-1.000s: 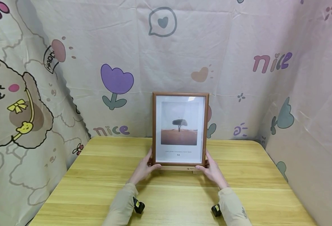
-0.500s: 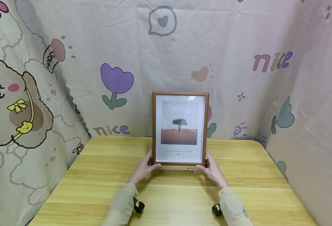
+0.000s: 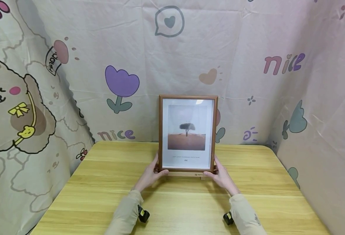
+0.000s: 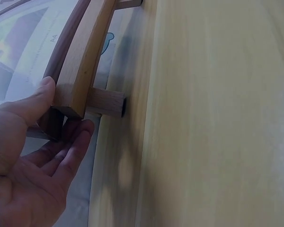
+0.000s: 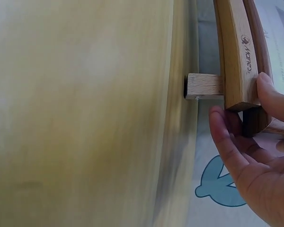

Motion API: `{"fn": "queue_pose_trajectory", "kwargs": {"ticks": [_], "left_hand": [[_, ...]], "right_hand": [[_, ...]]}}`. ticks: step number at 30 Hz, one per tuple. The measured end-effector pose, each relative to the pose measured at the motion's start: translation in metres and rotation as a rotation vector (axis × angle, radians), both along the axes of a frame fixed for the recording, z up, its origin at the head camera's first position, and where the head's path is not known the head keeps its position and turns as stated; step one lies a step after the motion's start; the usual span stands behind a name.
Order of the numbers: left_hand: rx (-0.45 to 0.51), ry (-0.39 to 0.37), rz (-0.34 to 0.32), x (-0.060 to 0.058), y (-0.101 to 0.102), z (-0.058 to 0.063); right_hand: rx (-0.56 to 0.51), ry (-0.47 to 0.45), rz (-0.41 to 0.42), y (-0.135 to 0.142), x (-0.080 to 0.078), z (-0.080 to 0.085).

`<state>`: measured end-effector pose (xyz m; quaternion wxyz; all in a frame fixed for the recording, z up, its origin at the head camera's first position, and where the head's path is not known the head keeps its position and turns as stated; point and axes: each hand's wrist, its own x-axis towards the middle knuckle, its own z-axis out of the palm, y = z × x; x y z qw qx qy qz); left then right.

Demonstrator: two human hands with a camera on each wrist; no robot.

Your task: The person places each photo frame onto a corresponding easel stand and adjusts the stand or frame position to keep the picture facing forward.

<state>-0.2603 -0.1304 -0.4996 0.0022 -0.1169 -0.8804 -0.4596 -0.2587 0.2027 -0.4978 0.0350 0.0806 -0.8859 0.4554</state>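
A brown wooden picture frame [image 3: 186, 127] with a tree print stands upright, leaning slightly back, on the ledge of a light wooden tabletop easel [image 3: 184, 174]. My left hand [image 3: 149, 176] grips the frame's lower left corner, thumb on the front and fingers curled behind and below. At the lower right corner, my right hand [image 3: 221, 179] holds it the same way. The left wrist view shows a square easel leg [image 4: 106, 101] just beyond the fingertips. Another leg [image 5: 204, 86] and the lettered ledge [image 5: 236, 56] appear in the right wrist view.
The easel stands on a wood-grain table [image 3: 178, 209], toward its back edge. Behind it hangs a printed cloth [image 3: 172, 58], with more cloth [image 3: 20, 176] along the left side and on the right. A small black camera [image 3: 143, 214] sits on each sleeve.
The frame and easel stay in place, with both hands at the lower corners. My right forearm has shifted very slightly to the right.
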Motion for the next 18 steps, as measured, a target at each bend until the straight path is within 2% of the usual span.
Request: {"fn": "queue_pose_trajectory", "kwargs": {"ticks": [4, 12, 18], "left_hand": [[0.02, 0.0, -0.019, 0.002, 0.0, 0.001], [0.052, -0.024, 0.018, 0.008, -0.004, 0.002], [-0.006, -0.001, 0.044, 0.014, -0.009, 0.006]], "right_hand": [[0.01, -0.01, 0.025, 0.001, 0.002, 0.003], [0.048, 0.006, 0.079, 0.005, 0.006, 0.006], [0.085, 0.005, 0.09, 0.01, 0.012, 0.011]]}}
